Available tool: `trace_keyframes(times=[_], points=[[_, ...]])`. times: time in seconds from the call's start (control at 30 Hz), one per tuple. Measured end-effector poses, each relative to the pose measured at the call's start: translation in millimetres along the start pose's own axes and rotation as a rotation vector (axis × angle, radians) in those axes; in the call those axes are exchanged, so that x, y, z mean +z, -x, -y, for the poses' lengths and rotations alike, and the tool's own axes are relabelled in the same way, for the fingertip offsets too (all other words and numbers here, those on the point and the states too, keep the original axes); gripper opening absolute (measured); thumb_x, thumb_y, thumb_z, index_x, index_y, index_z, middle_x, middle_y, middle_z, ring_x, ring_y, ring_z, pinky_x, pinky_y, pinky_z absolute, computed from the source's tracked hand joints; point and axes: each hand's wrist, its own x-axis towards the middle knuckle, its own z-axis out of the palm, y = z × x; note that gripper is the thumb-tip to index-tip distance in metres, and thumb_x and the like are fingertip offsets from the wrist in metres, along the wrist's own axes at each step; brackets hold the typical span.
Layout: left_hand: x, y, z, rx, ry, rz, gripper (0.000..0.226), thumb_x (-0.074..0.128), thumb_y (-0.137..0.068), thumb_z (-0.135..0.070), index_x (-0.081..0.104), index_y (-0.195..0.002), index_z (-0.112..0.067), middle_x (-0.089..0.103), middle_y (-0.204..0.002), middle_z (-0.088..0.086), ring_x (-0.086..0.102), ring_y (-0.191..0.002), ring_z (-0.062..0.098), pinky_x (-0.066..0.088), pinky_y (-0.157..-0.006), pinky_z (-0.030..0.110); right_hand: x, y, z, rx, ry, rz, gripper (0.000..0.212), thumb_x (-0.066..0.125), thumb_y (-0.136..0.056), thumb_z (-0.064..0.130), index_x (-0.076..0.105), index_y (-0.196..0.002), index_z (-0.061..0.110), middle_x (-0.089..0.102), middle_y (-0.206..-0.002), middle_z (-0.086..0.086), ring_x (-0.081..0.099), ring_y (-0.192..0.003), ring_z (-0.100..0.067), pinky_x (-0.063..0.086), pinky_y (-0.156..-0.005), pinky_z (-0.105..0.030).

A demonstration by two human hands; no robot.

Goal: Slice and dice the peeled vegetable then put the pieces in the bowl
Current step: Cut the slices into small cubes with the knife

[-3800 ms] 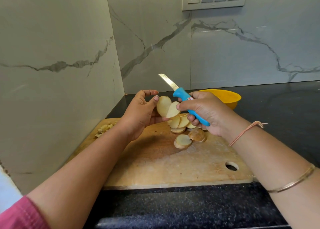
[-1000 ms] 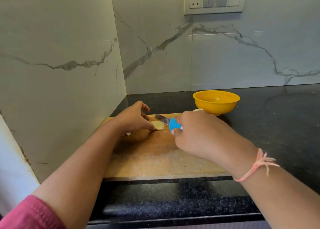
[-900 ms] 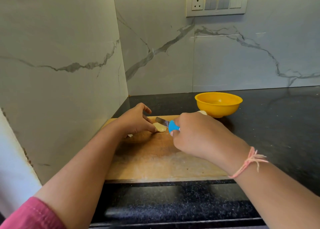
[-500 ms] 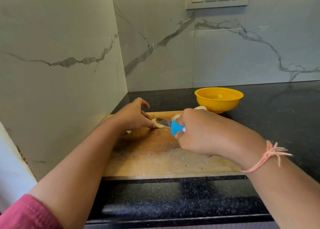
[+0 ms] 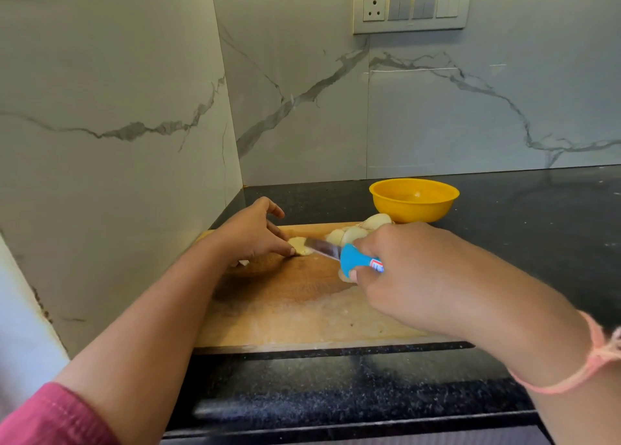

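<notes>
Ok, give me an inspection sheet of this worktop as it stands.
Surface: black countertop, wooden cutting board at its front edge.
Job's things: potato slice flat on the board under the knife blade; more slices piled beyond the right hand; yellow bowl beyond the board, no pieces seen inside.
Clutter: nothing seen.
Grips: left hand pinches the slice; right hand grips the blue knife handle.
Cables: nothing seen.
Surroundings: marble-patterned walls, switch plate above.
</notes>
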Motion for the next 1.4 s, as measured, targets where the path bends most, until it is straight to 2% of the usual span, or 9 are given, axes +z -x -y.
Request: trace_keyframes(times=[0.13,0.33,0.6,0.77,0.93,1.0,1.1,1.17,1.4], points=[[1,-1,0,-0.011,-0.012,-0.017,0.059,0.076,-0.080,-0.023,0.037,-0.124,-0.025,0.065,-0.114,0.000,0.058,-0.095,0.014,0.049,-0.072,0.025,14,-17,5,0.014,-0.035,-0.043,0.033,0.044,-0.096,0.035,0.052,-0.125,0.023,0.051,-0.085,0.003,0.046,-0.068,-0.008,0.032,-0.049,-0.019],[1,-4,0,-0.013,-0.027,-0.034,0.061,0.076,-0.079,-0.023,0.038,-0.127,-0.023,0.066,-0.110,0.002,0.060,-0.093,0.014,0.047,-0.066,0.019,28,-38,9,0.027,-0.056,-0.015,0.033,0.047,-0.095,0.032,0.052,-0.126,0.021,0.052,-0.091,0.002,0.053,-0.082,-0.011,0.044,-0.066,-0.023],[2,-3,-2,0.000,-0.054,-0.072,0.060,0.077,-0.078,-0.021,0.039,-0.124,-0.023,0.068,-0.105,0.001,0.058,-0.078,0.008,0.046,-0.063,0.018,20,-46,6,0.029,-0.111,0.082,0.035,0.048,-0.095,0.025,0.047,-0.130,0.018,0.044,-0.072,0.006,0.046,-0.053,-0.008,0.036,-0.044,-0.016],[3,-3,-1,0.031,-0.074,-0.093,0.060,0.078,-0.077,-0.022,0.040,-0.123,-0.022,0.068,-0.095,-0.003,0.059,-0.081,0.008,0.049,-0.079,0.026,13,-30,-2,0.010,-0.077,0.119,0.026,0.049,-0.094,0.027,0.053,-0.118,0.021,0.048,-0.069,0.006,0.043,-0.044,-0.006,0.031,-0.036,-0.013],[3,-3,0,0.037,-0.064,-0.094,0.057,0.078,-0.077,-0.022,0.040,-0.119,-0.025,0.067,-0.091,-0.006,0.060,-0.080,0.007,0.048,-0.071,0.024,7,-14,-5,-0.039,0.006,0.129,0.010,0.050,-0.094,0.030,0.046,-0.097,0.022,0.045,-0.071,0.006,0.041,-0.056,-0.006,0.026,-0.044,-0.017],[2,-3,1,0.045,-0.058,-0.084,0.056,0.077,-0.078,-0.021,0.040,-0.120,-0.025,0.067,-0.097,-0.005,0.060,-0.086,0.009,0.049,-0.078,0.026,2,-8,-7,-0.026,0.037,0.146,0.014,0.050,-0.094,0.033,0.040,-0.094,0.023,0.040,-0.068,0.008,0.038,-0.055,-0.005,0.021,-0.043,-0.015],[2,-3,2,0.126,-0.101,-0.023,0.051,0.072,-0.083,-0.019,0.041,-0.123,-0.028,0.059,-0.120,-0.005,0.053,-0.107,0.011,0.044,-0.091,0.026,-2,-1,-17,0.006,0.006,0.101,0.012,0.047,-0.095,0.038,0.047,-0.100,0.027,0.040,-0.065,0.009,0.038,-0.052,-0.003,0.022,-0.042,-0.015],[2,-2,2,0.193,-0.134,0.068,0.046,0.065,-0.089,-0.017,0.042,-0.126,-0.032,0.050,-0.132,-0.008,0.046,-0.119,0.010,0.036,-0.098,0.026,-2,3,-23,0.044,-0.048,0.041,0.026,0.045,-0.095,0.040,0.055,-0.116,0.030,0.042,-0.062,0.010,0.039,-0.048,-0.003,0.025,-0.040,-0.015],[3,-4,-3,0.242,-0.236,0.248,0.042,0.049,-0.097,-0.009,0.055,-0.128,-0.036,0.044,-0.138,-0.012,0.040,-0.128,0.012,0.031,-0.106,0.029,-1,7,-34,0.117,-0.164,-0.075,0.031,0.043,-0.096,0.039,0.053,-0.125,0.031,0.040,-0.058,0.010,0.038,-0.045,-0.004,0.026,-0.039,-0.012]])
